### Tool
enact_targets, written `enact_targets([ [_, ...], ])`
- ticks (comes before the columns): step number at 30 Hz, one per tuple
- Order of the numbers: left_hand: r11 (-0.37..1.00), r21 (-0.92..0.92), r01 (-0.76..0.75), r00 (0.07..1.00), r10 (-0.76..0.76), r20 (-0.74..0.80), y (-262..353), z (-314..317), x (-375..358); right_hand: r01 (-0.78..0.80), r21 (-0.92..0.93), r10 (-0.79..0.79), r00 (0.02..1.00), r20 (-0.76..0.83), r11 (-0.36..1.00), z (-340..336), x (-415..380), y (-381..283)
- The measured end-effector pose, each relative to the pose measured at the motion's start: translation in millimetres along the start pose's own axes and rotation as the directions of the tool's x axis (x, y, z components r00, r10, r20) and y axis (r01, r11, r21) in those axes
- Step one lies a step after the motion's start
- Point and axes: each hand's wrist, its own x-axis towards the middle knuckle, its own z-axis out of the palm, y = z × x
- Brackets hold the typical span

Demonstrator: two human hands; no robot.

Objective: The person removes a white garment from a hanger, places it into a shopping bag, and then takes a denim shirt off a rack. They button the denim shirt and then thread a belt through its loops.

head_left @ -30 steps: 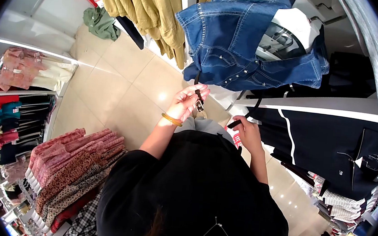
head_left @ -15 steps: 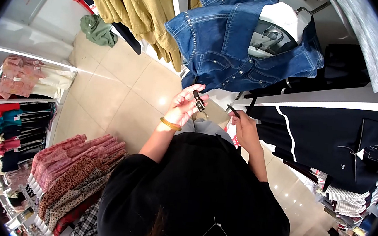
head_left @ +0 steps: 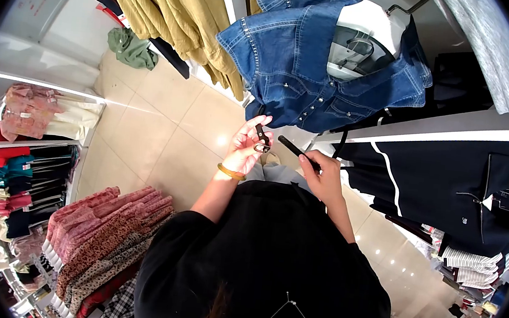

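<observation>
My left hand (head_left: 245,147), with a yellow bracelet (head_left: 230,171) at the wrist, holds a black strap end with a metal buckle (head_left: 261,148). Between the fingers of my right hand (head_left: 323,175) is a black strap (head_left: 291,145), whose free end points toward the buckle without touching it. More of the dark strap seems to rise behind my right hand. A short-sleeved blue denim garment (head_left: 310,91) hangs on a white hanger just beyond both hands.
Mustard garments (head_left: 164,15) hang at the upper left, navy clothing (head_left: 436,176) at the right. Pink and patterned clothes (head_left: 107,224) hang at the lower left. A green cloth (head_left: 131,48) lies on the tiled floor (head_left: 167,114).
The strap in my right hand has swung toward the buckle and shows more of its length. My left hand has turned slightly, and the buckle now sits lower. The view has shifted a little.
</observation>
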Motion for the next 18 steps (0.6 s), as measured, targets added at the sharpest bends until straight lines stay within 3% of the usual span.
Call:
enact_targets([
  [11,0.997,-0.076,-0.006,1.000,0.005,-0.009,-3,10,2,-0.027,0.081,0.024,0.999,0.038,0.996,6,-3,12],
  [18,1.000,0.011,-0.013,0.999,0.013,0.052,-3,11,2,-0.008,0.136,-0.004,0.996,0.087,0.991,8,0,2],
])
